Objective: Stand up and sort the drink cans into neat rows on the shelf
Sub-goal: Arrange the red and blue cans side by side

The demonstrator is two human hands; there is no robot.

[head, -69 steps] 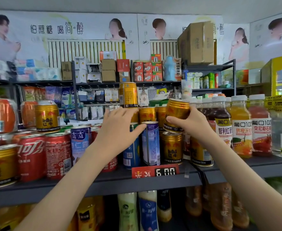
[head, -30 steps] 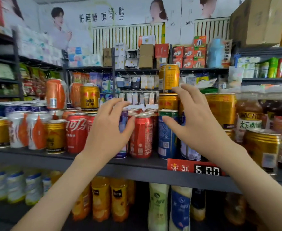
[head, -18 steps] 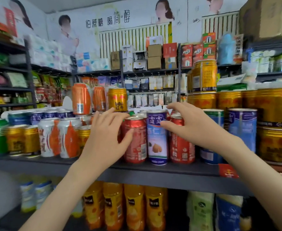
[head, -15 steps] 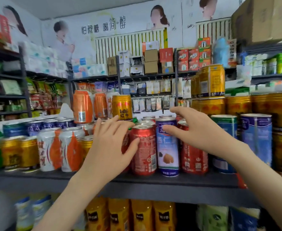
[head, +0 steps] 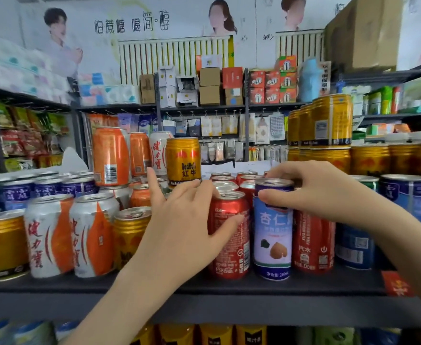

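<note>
W/ our right hand (head: 321, 192) we're pinching the blue can (head: 273, 245) at its top rim. It's standing upright on the shelf (head: 229, 291), under that hand. Our left hand (head: 182, 227) is lying wide open, thumb touching the red can (head: 232, 252) next to the blue one.

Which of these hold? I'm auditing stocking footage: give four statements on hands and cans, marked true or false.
1. The right hand grips the top of the almond drink can. True.
2. The left hand holds a gold can aloft. False: it rests against the red cola can on the shelf.
3. The Red Bull can shows its label to the camera. True.
4. The almond drink can lies sideways. False: it stands upright.
</note>
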